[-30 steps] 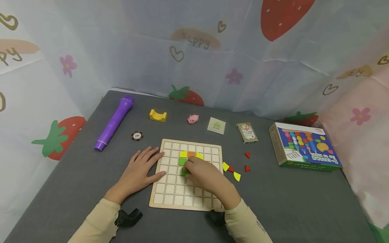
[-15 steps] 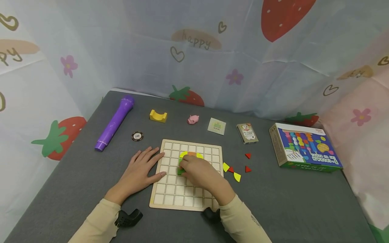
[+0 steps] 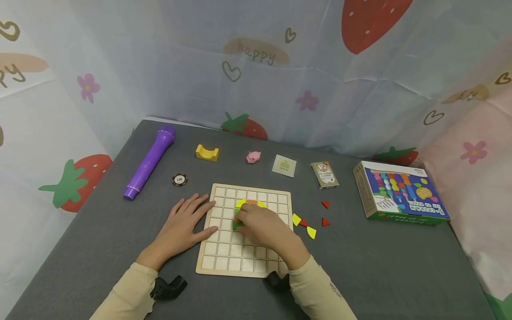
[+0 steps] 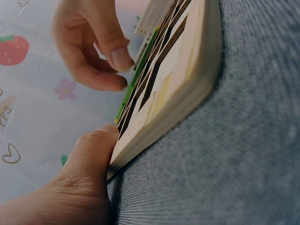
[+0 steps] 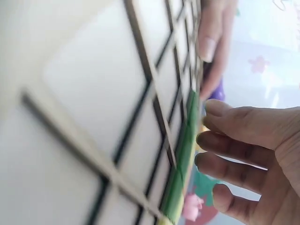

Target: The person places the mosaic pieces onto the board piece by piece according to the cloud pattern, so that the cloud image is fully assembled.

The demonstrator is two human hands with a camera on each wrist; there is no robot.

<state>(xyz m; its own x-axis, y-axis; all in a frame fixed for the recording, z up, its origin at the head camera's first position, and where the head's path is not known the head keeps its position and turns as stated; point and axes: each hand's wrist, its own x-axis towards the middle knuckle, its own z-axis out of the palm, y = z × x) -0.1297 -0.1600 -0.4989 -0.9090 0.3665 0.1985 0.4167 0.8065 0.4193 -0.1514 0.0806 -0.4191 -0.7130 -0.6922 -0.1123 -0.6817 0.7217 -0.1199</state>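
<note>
Nearest the counter's (image 3: 100, 249) front edge lies the wooden grid board (image 3: 224, 262), a tray of square cells. The left hand (image 3: 182, 224) lies flat at the board's left edge, fingers (image 3: 202, 209) straight and spread, tips over the rim; the left wrist view shows the thumb pressed against the board's side. The right hand (image 3: 262, 229) rests on the middle of the board, its fingers (image 5: 234, 124) curled down onto a green tile (image 3: 238, 222), pinching or pressing it at a cell in the board's upper middle; which of the two cannot be told. Just beyond that tile, in the board's second row, sit a yellow curved piece (image 3: 240, 203) and an orange tile (image 3: 252, 202), touching each other.

On the counter just right of the board lie loose pieces: two yellow quarter-circles (image 3: 297, 219) and three small red triangles (image 3: 326, 222).

Farther back, from the left edge across, lie a purple toy microphone (image 3: 150, 162), a poker chip (image 3: 179, 179), a yellow arch block (image 3: 207, 152), a pink pig figure (image 3: 253, 156), a small card (image 3: 284, 166), a deck of playing cards (image 3: 324, 174) and, near the right edge, a colourful game box (image 3: 400, 192).
</note>
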